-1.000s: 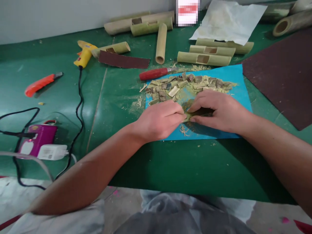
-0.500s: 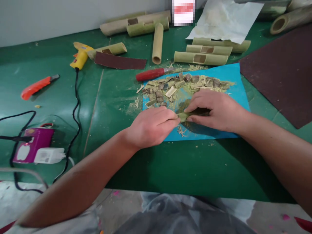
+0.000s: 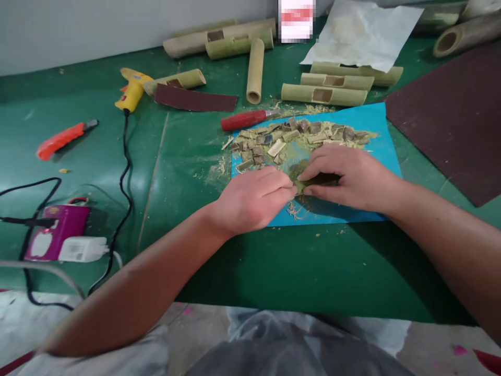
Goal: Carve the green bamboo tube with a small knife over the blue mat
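Fingers pinched, my right hand [image 3: 350,175] holds a small green piece of bamboo [image 3: 300,187] low over the blue sheet [image 3: 391,156]. My left hand [image 3: 254,201] is closed at the near end of that piece, its fingertips almost touching my right fingers. Whatever lies inside the left pinch is hidden by the fingers. Just beyond both hands, bamboo chips [image 3: 258,149] and shavings are spread across the sheet. A red-handled knife or chisel [image 3: 243,120] rests at the sheet's far left edge, its tip among shavings.
Cut bamboo tubes [image 3: 324,94] lie along the back, some under white paper [image 3: 356,36]. Dark brown sandpaper [image 3: 450,120] covers the right side. At left are a yellow glue gun [image 3: 133,91], an orange cutter [image 3: 64,140], and a purple power strip [image 3: 58,230] with cords.
My left hand has slid right along the bamboo piece, up to my right fingers, covering more of it. My right hand has stayed nearly in place. The view has shifted slightly.
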Motion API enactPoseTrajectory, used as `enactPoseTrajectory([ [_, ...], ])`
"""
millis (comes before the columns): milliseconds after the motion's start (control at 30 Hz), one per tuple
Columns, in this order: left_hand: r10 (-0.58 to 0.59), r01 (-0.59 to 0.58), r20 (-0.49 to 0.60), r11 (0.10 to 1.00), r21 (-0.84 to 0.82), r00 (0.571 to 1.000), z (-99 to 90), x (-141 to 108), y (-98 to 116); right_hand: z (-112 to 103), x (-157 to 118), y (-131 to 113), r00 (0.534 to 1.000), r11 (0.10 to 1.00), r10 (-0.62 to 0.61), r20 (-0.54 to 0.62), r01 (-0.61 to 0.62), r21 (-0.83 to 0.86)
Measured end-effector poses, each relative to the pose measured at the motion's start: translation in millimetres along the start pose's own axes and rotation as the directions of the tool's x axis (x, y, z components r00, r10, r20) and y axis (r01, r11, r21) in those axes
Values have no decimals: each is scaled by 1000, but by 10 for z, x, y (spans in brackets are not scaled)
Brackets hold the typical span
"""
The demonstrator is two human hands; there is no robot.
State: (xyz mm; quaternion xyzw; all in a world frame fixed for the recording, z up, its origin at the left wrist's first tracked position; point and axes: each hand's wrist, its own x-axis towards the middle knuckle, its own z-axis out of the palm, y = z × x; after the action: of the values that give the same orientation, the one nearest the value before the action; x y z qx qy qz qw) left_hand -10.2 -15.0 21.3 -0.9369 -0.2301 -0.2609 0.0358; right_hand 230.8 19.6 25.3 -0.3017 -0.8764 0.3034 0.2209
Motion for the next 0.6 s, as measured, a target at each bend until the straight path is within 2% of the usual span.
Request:
enactPoseTrajectory([
  [300,-39,39,6,998,-49,999,12,-16,-7,1,6,-17,1000,1000,17,-9,-17,-3],
  [467,-113,108,-12,973,-206,994,27,10,-53,-5,5,-20,1000,1000,12,5,-12,-6],
  [600,-183,180,27,914,-364,983,24,28,-101,-7,7,-21,1000,1000,14,-7,-14,-19],
])
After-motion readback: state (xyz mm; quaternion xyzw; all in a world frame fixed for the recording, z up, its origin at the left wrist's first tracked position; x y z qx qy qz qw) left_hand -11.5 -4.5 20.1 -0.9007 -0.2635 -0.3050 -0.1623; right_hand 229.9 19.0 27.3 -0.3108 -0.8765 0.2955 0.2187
